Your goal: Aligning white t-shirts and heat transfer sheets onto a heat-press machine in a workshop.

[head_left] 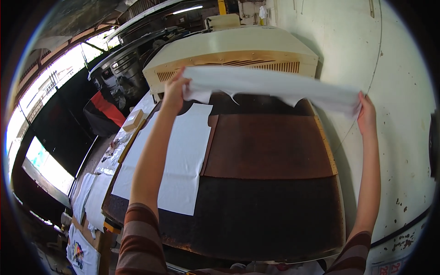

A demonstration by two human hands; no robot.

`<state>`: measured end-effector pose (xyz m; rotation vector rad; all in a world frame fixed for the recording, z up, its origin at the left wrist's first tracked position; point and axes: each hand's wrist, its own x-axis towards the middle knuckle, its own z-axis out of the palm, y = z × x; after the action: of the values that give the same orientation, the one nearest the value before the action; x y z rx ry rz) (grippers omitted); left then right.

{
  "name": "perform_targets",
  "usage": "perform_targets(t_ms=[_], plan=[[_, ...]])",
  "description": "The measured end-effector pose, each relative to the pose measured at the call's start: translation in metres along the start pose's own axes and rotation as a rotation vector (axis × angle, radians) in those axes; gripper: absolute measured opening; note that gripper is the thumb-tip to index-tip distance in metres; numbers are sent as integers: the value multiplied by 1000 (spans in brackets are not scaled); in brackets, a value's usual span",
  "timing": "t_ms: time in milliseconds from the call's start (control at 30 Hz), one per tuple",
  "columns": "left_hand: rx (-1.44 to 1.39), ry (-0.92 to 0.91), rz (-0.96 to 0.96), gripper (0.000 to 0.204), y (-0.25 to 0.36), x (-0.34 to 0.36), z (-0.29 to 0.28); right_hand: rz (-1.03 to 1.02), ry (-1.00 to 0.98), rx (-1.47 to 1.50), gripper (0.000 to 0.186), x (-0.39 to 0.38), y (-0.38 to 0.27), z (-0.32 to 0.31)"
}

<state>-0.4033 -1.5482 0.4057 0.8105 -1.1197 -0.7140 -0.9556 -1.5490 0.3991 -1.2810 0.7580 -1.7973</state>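
A white piece of fabric point(270, 85) is stretched in the air between my two hands, blurred in part and sagging along its lower edge. My left hand point(174, 94) is closed on its left end, and my right hand point(365, 114) pinches the right end. Below my left forearm a white cut fabric panel point(183, 160) lies flat, with a curved notch at its top. Beside it a brown sheet point(270, 146) covers part of the dark work surface point(266, 211). The held fabric hangs over the far part of this surface.
Behind the surface stands a cream machine housing point(229, 43) with vent slots. A pale wall point(398, 114) runs along the right. To the left are a small box point(133, 120), hanging white cloths point(94, 197) and a printed white shirt point(82, 252).
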Motion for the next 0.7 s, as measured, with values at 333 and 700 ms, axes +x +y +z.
perform_targets(t_ms=[333, 700], plan=[[5, 50, -586, 62, -191, -122, -25, 358, 142, -356, 25, -98, 183, -98], [560, -214, -705, 79, -174, -260, -54, 576, 72, -653, 20, -212, 177, -122]])
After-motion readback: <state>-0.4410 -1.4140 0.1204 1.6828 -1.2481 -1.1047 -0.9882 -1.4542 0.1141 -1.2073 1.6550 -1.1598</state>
